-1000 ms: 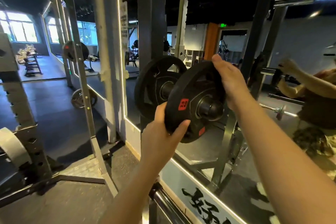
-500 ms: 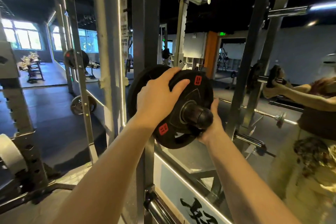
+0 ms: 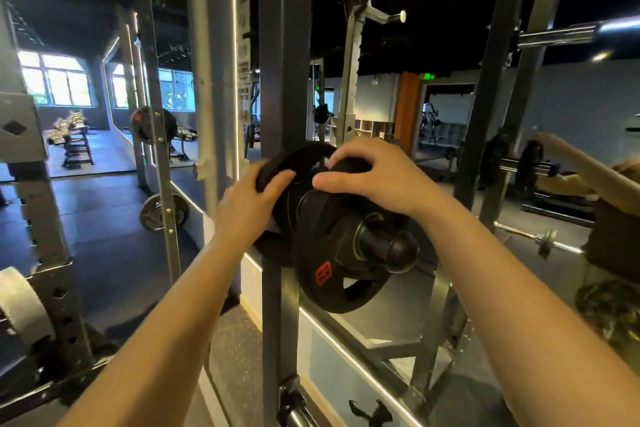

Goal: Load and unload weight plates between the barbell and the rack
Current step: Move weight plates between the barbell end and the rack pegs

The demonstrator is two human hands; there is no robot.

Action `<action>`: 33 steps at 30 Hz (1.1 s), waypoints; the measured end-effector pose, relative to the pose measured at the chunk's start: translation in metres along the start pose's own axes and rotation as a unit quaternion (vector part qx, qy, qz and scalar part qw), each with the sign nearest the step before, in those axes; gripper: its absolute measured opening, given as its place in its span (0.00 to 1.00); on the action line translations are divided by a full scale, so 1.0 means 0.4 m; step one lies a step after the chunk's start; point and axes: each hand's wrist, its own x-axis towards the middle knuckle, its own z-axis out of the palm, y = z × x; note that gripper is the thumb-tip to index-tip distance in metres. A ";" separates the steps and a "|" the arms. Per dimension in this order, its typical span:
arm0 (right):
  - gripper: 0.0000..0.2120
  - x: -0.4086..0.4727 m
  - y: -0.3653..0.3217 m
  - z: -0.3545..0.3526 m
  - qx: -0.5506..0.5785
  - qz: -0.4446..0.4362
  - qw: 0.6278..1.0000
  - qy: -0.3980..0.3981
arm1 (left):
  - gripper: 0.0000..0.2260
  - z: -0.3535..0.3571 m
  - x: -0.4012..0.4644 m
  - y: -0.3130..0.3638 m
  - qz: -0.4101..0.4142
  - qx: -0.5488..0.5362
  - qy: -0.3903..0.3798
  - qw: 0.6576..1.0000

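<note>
My left hand (image 3: 254, 208) grips the rear plate's (image 3: 294, 163) rim; my right hand (image 3: 377, 173) curls over the front plate (image 3: 332, 274), both seated on the rack peg (image 3: 388, 248) just below my right hand.

Two plates on the rack peg

Front plate (image 3: 332, 253) sits before the rear plate (image 3: 294, 163) on the peg (image 3: 388, 246) off the rack upright (image 3: 284, 80); the mirror (image 3: 450, 149) lies behind.

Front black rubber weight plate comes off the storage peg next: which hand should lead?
Right, probably: the right hand grips the front black rubber weight plate by its top rim; the left hand holds the rear plate.
</note>
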 end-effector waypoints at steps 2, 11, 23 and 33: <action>0.22 0.003 0.020 -0.001 0.062 0.029 0.998 0.009 | 0.15 0.014 0.002 -0.029 0.004 -0.031 -0.007 1.000; 0.20 -0.002 0.110 0.019 0.362 0.231 0.894 0.129 | 0.11 0.033 -0.016 -0.032 0.014 -0.057 0.032 0.998; 0.38 -0.084 0.257 0.153 0.612 0.431 0.649 0.134 | 0.17 0.027 -0.007 -0.037 -0.005 -0.026 0.010 1.000; 0.20 -0.186 0.285 0.238 0.600 0.444 0.644 0.171 | 0.18 0.008 -0.012 -0.010 -0.024 -0.002 -0.018 1.000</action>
